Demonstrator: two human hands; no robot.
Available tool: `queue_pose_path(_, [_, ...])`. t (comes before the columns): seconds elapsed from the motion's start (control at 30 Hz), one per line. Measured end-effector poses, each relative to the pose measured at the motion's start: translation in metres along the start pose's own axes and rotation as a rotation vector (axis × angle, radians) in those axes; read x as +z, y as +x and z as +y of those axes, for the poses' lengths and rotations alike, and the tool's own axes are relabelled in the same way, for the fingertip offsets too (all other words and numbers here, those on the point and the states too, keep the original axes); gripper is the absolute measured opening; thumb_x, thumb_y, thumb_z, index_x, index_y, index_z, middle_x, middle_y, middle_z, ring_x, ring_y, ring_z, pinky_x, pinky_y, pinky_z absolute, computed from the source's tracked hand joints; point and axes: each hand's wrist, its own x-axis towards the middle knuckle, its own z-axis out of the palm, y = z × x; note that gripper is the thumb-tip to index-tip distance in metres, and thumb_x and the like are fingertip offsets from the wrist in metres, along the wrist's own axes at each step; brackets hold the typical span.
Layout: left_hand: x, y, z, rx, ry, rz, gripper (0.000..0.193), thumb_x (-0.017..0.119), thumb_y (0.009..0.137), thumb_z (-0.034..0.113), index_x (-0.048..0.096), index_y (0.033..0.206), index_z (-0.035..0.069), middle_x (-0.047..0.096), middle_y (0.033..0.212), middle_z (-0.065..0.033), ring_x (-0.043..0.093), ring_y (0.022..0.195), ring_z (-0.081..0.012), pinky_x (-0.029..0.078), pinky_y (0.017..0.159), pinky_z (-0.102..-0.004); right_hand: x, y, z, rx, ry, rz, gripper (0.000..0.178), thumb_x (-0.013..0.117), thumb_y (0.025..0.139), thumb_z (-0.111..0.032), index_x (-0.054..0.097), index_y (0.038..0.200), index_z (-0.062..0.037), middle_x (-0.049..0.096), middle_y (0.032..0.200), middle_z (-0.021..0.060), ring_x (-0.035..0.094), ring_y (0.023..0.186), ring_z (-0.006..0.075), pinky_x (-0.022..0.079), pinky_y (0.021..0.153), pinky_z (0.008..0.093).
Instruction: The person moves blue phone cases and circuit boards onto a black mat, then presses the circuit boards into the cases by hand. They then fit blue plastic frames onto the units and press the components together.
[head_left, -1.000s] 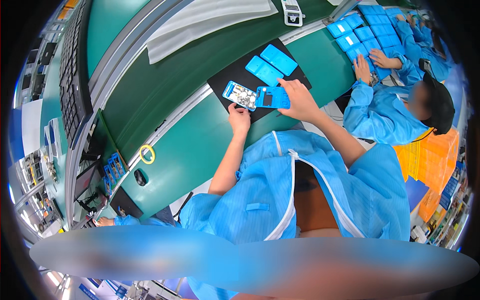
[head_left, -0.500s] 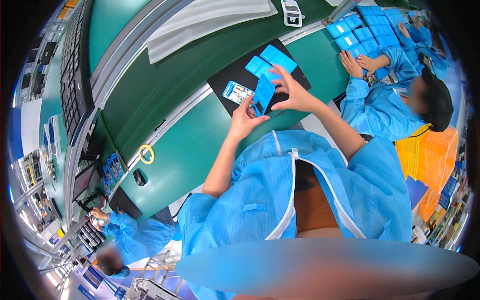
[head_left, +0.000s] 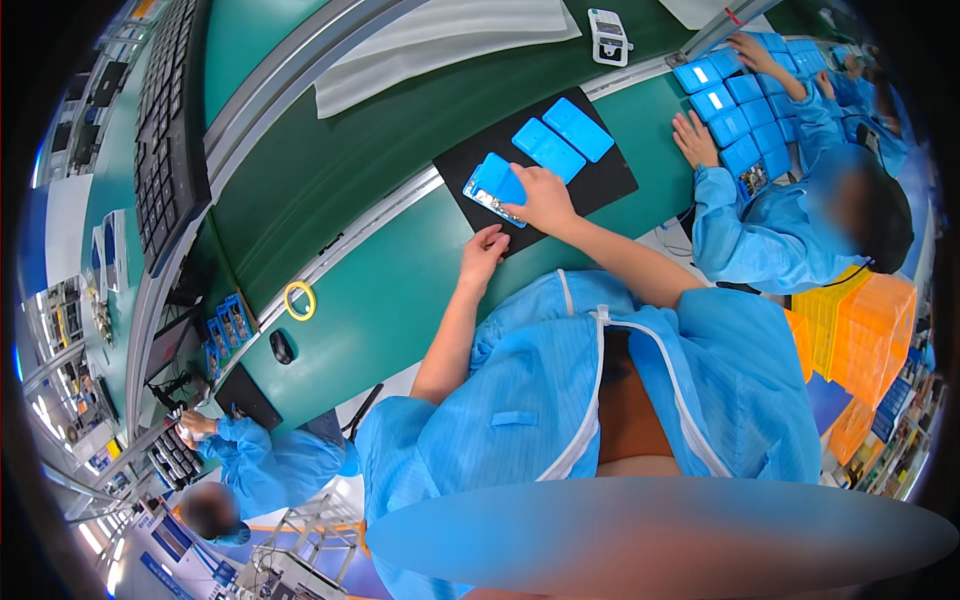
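A blue cover (head_left: 504, 179) lies partly over a blue-edged tray-like case (head_left: 484, 196) with small silvery and white parts, at the left of a black mat (head_left: 620, 178). My right hand (head_left: 545, 203) grips the cover's right side from above, thumb toward the near end, where some inner parts still show. My left hand (head_left: 483, 260) rests at the mat's near edge, just below the case. Its fingers are curled in, and nothing shows in them. Farther right on the mat lie two closed blue cases, one (head_left: 548, 150) beside the other (head_left: 578, 130).
At the right a co-worker (head_left: 770, 225) handles rows of blue cases (head_left: 735, 125). A white device (head_left: 609, 38) and white foam sheets (head_left: 440, 50) lie beyond the rail. Yellow tape (head_left: 300, 300) and a black mouse (head_left: 282, 347) are at left, near another person (head_left: 280, 465).
The blue cover, held upright between both hands before, now lies over the case under my right hand. My left hand has drawn back from it toward the mat's near edge, fingers curled.
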Motion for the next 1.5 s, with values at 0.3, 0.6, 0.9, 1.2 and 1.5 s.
queue_pose_path(0.3, [-0.034, 0.002, 0.016, 0.042, -0.026, 0.151, 0.036, 0.065, 0.092, 0.014, 0.059, 0.127, 0.005, 0.067, 0.103, -0.0032, 0.064, 0.087, -0.0125, 0.049, 0.070, -0.0249, 0.021, 0.000, -0.017, -0.128, -0.379, -0.070, 0.064, 0.078, 0.072, -0.038, 0.059, 0.129, -0.0152, 0.057, 0.100, 0.0077, 0.052, 0.096, 0.0242, 0.038, 0.077, 0.0407])
queue_pose_path(0.6, [-0.042, 0.063, 0.043, 0.338, 0.358, 0.411, 0.030, 0.069, 0.085, 0.012, 0.067, 0.114, 0.003, 0.068, 0.101, -0.0107, 0.065, 0.081, -0.0174, 0.052, 0.078, -0.0317, 0.027, 0.000, -0.022, -0.106, -0.413, -0.080, 0.065, 0.077, 0.073, -0.044, 0.060, 0.127, -0.0128, 0.057, 0.096, 0.0068, 0.052, 0.097, 0.0236, 0.039, 0.078, 0.0398])
queue_pose_path(0.9, [-0.038, 0.104, 0.060, 0.509, 0.698, 0.303, 0.024, 0.074, 0.078, 0.012, 0.073, 0.101, 0.003, 0.067, 0.086, -0.0151, 0.066, 0.076, -0.0261, 0.053, 0.073, -0.0366, 0.028, -0.002, -0.023, -0.038, -0.419, -0.128, 0.072, 0.076, 0.072, -0.046, 0.057, 0.127, -0.0044, 0.058, 0.096, 0.0065, 0.053, 0.097, 0.0227, 0.042, 0.076, 0.0393])
queue_pose_path(1.2, [-0.039, 0.119, 0.075, 0.353, 0.872, 0.142, 0.030, 0.080, 0.072, 0.010, 0.070, 0.099, 0.000, 0.066, 0.092, -0.0169, 0.066, 0.083, -0.0292, 0.053, 0.076, -0.0383, 0.036, -0.009, -0.008, 0.138, -0.135, -0.052, 0.073, 0.083, 0.068, -0.032, 0.053, 0.129, -0.0027, 0.056, 0.108, 0.0104, 0.053, 0.104, 0.0285, 0.045, 0.083, 0.0415])
queue_pose_path(1.5, [-0.048, 0.129, 0.065, 0.405, 0.931, 0.060, 0.035, 0.077, 0.076, 0.007, 0.062, 0.106, -0.001, 0.066, 0.097, -0.0181, 0.066, 0.090, -0.0309, 0.053, 0.080, -0.0392, 0.031, 0.001, -0.004, 0.407, 0.002, -0.207, 0.053, 0.087, 0.066, -0.022, 0.059, 0.107, -0.0045, 0.056, 0.111, 0.0147, 0.052, 0.111, 0.0333, 0.043, 0.090, 0.0461])
